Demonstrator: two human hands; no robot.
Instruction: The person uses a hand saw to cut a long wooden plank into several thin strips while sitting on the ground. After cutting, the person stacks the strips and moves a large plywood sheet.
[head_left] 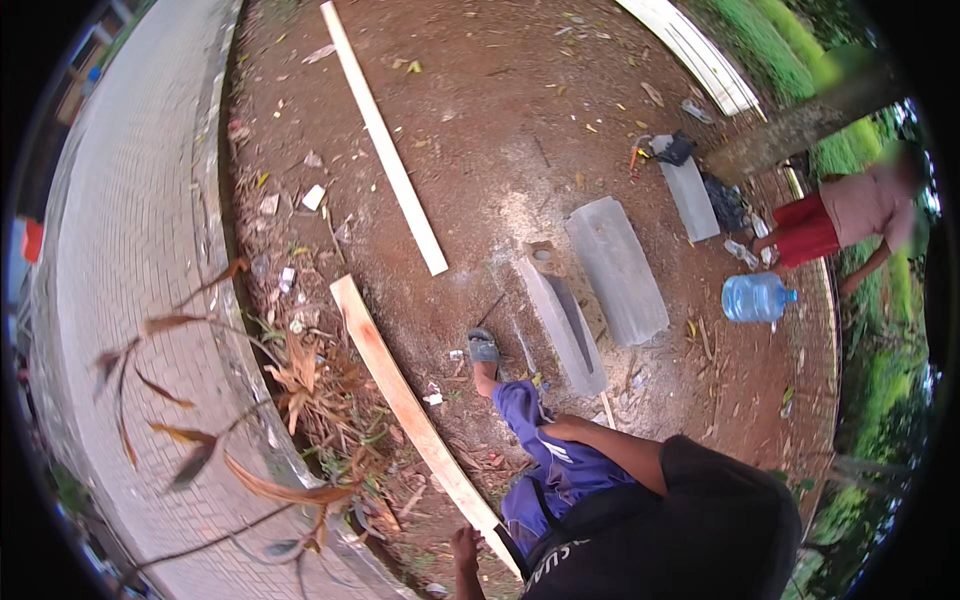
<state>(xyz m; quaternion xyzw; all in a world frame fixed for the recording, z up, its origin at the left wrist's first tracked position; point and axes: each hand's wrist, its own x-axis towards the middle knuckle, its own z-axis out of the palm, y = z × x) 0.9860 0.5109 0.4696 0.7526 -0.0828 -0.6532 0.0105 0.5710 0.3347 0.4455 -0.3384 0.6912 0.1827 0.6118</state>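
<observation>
My left hand hangs at the bottom with its fingers curled, right beside the near end of a long pale wooden plank. What it holds, if anything, I cannot make out. My right hand lies on my thigh, over the purple trousers, with its fingers laid against the cloth. My sandalled foot stands on the dirt between the plank and the grey concrete blocks. One hollow block lies in front of my knee, next to a wider grey slab.
A second narrow plank lies farther off. Pale boards lie at the far right. Beside a tree trunk, a person bends near a blue water jug. Dry leafy branches and a paved path are on the left.
</observation>
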